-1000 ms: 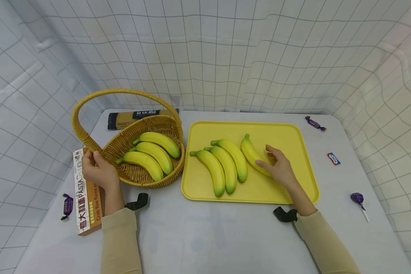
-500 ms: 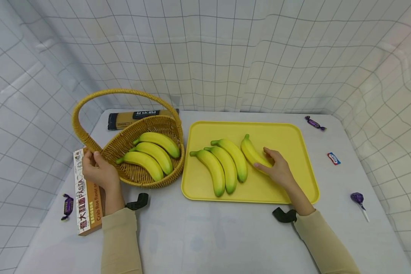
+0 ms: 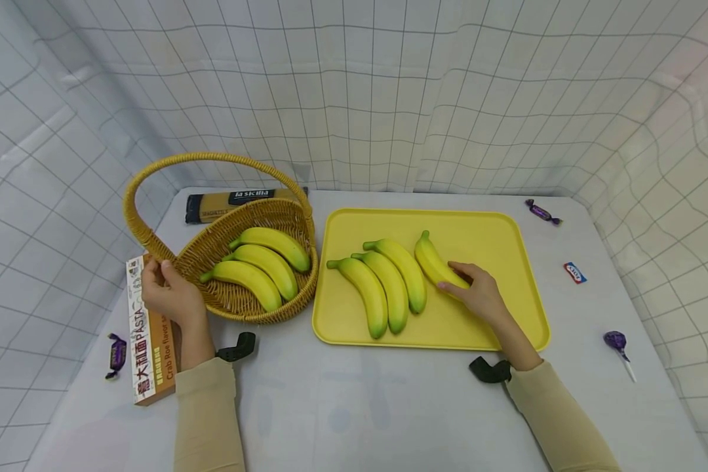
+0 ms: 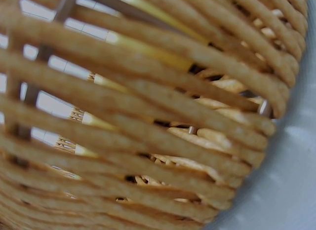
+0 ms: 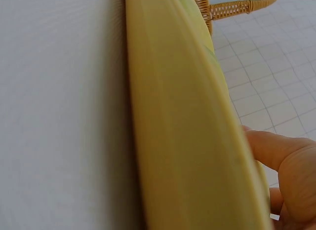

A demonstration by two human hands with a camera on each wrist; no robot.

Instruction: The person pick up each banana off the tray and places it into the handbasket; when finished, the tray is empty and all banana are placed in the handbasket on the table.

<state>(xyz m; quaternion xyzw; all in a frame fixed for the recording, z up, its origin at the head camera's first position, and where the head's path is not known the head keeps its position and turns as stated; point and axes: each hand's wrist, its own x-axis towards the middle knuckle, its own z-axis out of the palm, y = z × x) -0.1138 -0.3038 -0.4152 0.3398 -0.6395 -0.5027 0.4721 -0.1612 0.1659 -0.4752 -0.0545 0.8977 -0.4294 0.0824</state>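
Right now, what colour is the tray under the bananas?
Yellow; the tray shows best in the head view.

My right hand now closes its fingers around the rightmost banana on the tray.

We see bright, even, diffuse light with only faint soft shadows on the white table. The head view is sharp, though its grid-lined backdrop bows at the edges from wide-angle distortion. Both wrist views are close and soft: the basket weave blurs, and the banana is smeared.
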